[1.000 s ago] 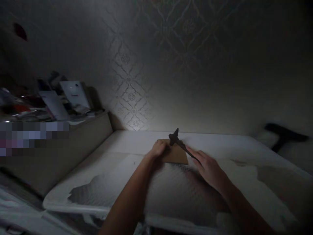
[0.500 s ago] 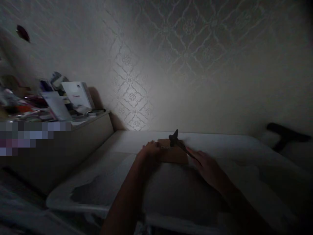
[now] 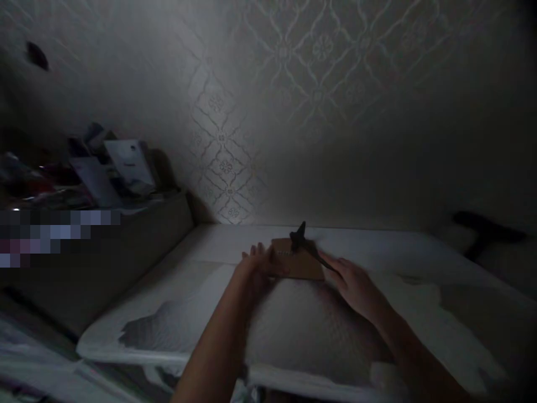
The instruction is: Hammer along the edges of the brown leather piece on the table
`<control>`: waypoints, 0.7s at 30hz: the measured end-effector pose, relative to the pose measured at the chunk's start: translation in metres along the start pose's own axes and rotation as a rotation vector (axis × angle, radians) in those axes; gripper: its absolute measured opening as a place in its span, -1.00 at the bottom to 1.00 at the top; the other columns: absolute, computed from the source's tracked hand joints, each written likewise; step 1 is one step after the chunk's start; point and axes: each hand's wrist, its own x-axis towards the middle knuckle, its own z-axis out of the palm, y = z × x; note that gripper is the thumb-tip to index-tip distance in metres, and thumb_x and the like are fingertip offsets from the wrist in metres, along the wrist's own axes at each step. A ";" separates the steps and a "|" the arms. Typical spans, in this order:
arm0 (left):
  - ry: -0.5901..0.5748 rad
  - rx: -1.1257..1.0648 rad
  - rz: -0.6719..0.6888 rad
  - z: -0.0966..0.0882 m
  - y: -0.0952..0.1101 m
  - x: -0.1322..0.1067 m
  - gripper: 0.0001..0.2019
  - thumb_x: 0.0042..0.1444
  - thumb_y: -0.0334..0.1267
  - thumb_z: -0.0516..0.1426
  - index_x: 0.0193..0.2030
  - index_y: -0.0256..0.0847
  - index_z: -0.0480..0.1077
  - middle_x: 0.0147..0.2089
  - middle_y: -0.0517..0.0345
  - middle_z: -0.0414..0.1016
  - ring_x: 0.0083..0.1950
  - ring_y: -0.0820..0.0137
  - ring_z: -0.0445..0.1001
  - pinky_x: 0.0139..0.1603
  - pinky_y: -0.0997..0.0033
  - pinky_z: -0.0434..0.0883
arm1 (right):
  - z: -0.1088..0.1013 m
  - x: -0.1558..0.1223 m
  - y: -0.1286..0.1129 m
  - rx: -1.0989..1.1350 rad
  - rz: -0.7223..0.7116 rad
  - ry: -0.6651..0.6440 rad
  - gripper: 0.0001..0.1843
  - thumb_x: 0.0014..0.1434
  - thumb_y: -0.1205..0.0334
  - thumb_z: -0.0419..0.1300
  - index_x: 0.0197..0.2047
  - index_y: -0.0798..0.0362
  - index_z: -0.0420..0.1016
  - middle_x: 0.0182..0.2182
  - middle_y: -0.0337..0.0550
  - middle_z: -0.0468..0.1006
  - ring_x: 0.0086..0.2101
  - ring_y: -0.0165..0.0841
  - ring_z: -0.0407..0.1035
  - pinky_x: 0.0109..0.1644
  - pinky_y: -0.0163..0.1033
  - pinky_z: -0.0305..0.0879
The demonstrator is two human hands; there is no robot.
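A brown, flat rectangular board (image 3: 304,270) lies on the pale surface, with a row of small light marks or bits near its upper left part, too small to name. My left hand (image 3: 255,266) is at the board's left end, its fingers spread apart and part of it resting over the board's near left corner. In my right hand (image 3: 352,282) is a dark hammer (image 3: 310,245), gripped by the handle. Its head is over the top middle of the board, close to the row. I cannot tell whether head and board touch.
The white-covered surface (image 3: 201,305) has grey patches and a rounded front edge. On the left, a cabinet (image 3: 138,246) carries a white box (image 3: 130,162) and jumbled items. A patterned wall (image 3: 319,140) stands behind; a dark T-shaped object (image 3: 482,226) is at right.
The fingers of my left hand have lifted and spread at the board's left end. The hammer and my right hand are almost where they were. The view has darkened along the wall.
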 end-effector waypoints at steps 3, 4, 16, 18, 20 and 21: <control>-0.021 0.007 -0.009 -0.001 0.002 -0.002 0.14 -0.13 0.32 0.20 0.47 -0.16 -0.23 0.48 -0.30 -0.40 0.45 -0.20 -0.39 0.32 -0.32 -0.19 | 0.000 0.001 0.002 0.029 0.008 0.007 -0.48 0.28 0.28 -0.04 0.29 -0.11 0.27 0.03 -0.08 0.53 0.00 -0.24 0.44 0.10 -0.07 0.37; -0.030 0.014 -0.014 -0.002 0.003 -0.003 0.13 -0.11 0.32 0.18 0.47 -0.16 -0.24 0.48 -0.30 -0.42 0.46 -0.19 -0.40 0.33 -0.32 -0.20 | 0.001 0.001 0.003 0.035 0.016 0.005 -0.48 0.28 0.28 -0.03 0.29 -0.11 0.26 0.04 -0.08 0.53 0.01 -0.23 0.44 0.11 -0.06 0.37; -0.030 0.020 -0.010 -0.002 0.003 -0.002 0.11 -0.09 0.30 0.18 0.47 -0.13 -0.26 0.49 -0.29 -0.41 0.46 -0.17 -0.37 0.33 -0.29 -0.19 | 0.001 0.002 0.007 0.088 0.015 -0.002 -0.50 0.26 0.27 -0.01 0.26 -0.06 0.32 0.10 -0.07 0.49 0.07 -0.22 0.40 0.15 -0.01 0.34; -0.044 0.019 -0.012 -0.003 0.003 -0.003 0.11 -0.09 0.28 0.19 0.47 -0.12 -0.27 0.48 -0.29 -0.43 0.46 -0.16 -0.38 0.33 -0.31 -0.20 | 0.001 0.002 0.009 0.090 0.022 0.004 -0.50 0.26 0.27 -0.01 0.25 -0.05 0.33 0.10 -0.07 0.49 0.07 -0.21 0.40 0.15 -0.01 0.34; -0.048 0.014 -0.017 -0.004 0.004 -0.003 0.11 -0.09 0.27 0.20 0.47 -0.12 -0.26 0.48 -0.29 -0.44 0.46 -0.16 -0.39 0.33 -0.32 -0.20 | 0.001 0.002 0.010 0.091 0.035 0.016 -0.49 0.25 0.27 -0.01 0.26 -0.03 0.32 0.11 -0.07 0.47 0.08 -0.20 0.39 0.16 0.00 0.33; -0.047 0.013 -0.018 -0.005 0.005 -0.004 0.10 -0.09 0.27 0.19 0.47 -0.13 -0.26 0.48 -0.29 -0.44 0.46 -0.16 -0.40 0.33 -0.31 -0.21 | 0.001 0.003 0.010 0.094 0.038 0.016 -0.49 0.25 0.27 -0.01 0.26 -0.01 0.32 0.12 -0.06 0.46 0.09 -0.20 0.38 0.16 0.00 0.32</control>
